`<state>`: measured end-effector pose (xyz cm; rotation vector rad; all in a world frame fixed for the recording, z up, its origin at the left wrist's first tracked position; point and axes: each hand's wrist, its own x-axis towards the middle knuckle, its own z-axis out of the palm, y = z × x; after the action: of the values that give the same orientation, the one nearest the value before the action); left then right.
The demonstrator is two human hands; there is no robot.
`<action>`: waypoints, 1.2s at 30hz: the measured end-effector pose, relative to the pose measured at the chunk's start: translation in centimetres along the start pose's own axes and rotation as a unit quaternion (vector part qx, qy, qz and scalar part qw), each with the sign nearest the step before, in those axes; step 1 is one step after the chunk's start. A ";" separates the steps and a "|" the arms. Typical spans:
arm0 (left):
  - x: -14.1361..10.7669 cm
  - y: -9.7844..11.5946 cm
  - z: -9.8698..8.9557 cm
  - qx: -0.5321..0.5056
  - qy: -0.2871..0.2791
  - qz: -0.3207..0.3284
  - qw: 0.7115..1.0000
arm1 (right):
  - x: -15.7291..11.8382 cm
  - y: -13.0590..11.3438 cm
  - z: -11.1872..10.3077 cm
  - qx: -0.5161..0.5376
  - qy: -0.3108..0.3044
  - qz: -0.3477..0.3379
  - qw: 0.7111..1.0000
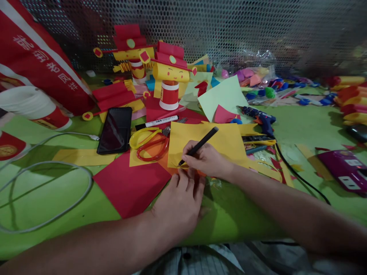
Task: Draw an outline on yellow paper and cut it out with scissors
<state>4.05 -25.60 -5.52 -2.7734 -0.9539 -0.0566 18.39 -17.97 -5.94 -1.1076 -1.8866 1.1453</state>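
Observation:
My right hand [207,160] grips a slim black pen [203,141], its tip down on the lower left part of a yellow paper sheet [213,139]. My left hand [180,198] lies at the sheet's near edge, fingers apart and bent, fingertips touching the paper there; its thumb is mostly hidden. Orange paper [164,163] shows beneath the yellow sheet. To the left are scissors [151,149] with red and yellow handles and a red paper sheet [132,183]. A white marker [162,121] lies behind the scissors.
Paper-cup figures with red hats [169,93] stand at the back. A phone [115,130], white cable [90,183] and stacked paper cups [34,105] are left. A blue glue gun [262,118], its black cord, paper scraps and a purple power strip [345,170] lie right.

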 end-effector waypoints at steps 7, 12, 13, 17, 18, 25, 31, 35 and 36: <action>-0.1 0.0 0.1 -0.003 0.014 -0.003 1.000 | 0.0 -0.1 0.0 0.003 0.001 0.003 1.000; -0.1 0.0 0.1 0.006 0.012 -0.003 1.000 | -0.1 0.1 -0.2 -0.001 -0.001 -0.004 1.000; 0.0 0.0 0.1 0.008 0.012 -0.004 1.000 | -0.1 0.1 -0.2 0.000 -0.002 -0.003 1.000; 0.0 0.1 0.0 0.013 0.012 -0.003 1.000 | -0.3 0.2 -0.3 0.001 0.001 0.003 1.000; 0.1 0.1 0.0 0.013 0.008 -0.003 1.000 | -0.3 0.2 -0.3 -0.002 0.004 0.004 1.000; 0.0 0.1 -0.1 0.017 -0.006 -0.001 1.000 | -0.4 0.0 -0.6 -0.004 0.002 0.011 1.000; 0.0 0.1 0.1 0.018 -0.007 -0.001 1.000 | -0.5 0.2 -0.7 -0.003 -0.001 0.015 1.000; 0.0 0.0 0.1 0.018 -0.005 0.003 1.000 | -0.6 0.0 -0.8 -0.001 0.001 0.022 1.000; 0.0 0.0 0.1 0.018 -0.005 0.004 1.000 | -0.6 0.0 -0.8 0.001 0.002 0.023 1.000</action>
<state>4.03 -25.57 -5.59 -2.7462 -0.9365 -0.0241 19.32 -18.26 -5.68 -1.1578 -1.8660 1.1700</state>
